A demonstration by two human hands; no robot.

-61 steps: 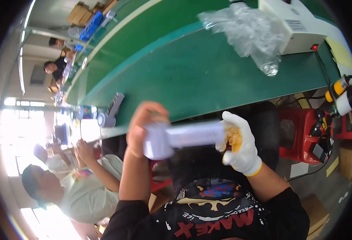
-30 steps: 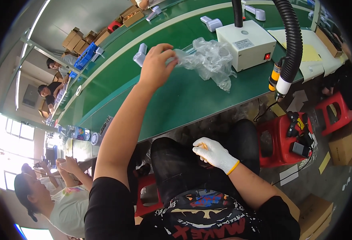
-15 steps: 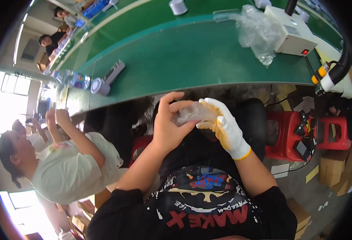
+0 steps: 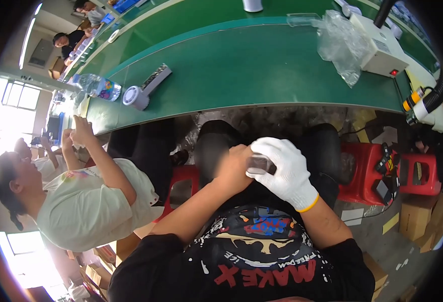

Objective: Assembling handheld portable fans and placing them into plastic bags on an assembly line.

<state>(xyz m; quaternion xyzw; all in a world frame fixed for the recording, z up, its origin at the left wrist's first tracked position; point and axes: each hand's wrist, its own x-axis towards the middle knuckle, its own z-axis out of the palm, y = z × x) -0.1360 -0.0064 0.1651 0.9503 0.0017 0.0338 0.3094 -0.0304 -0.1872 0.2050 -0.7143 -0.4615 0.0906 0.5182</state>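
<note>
Counted in the hands: one small dark piece with a glossy face, located over the lap, in front of the near edge of the green desk and apart from it. The right hand, in a white knitted glove with a yellow cuff, is curled about it, thumb and fingers pinching from opposite sides. The left hand, bare and blurred, lies against the left of the piece; whether it grips cannot be told. On the desk: one pale lavender device with a round head and long handle, toward the left end by the near edge; one clear bottle, just beside it; one heap of clear plastic bagging, number of bags not determinable; one white machine with a lit red switch, touching the heap. Beyond the far edge, a green belt carries at least three pale devices. Room: four other people at the left; three red stools on a grey floor. A broad span of green top separates lavender device from bagging. A black hose with a yellow-and-white fitting hangs by the right end of the near edge, well apart from the hands.
</note>
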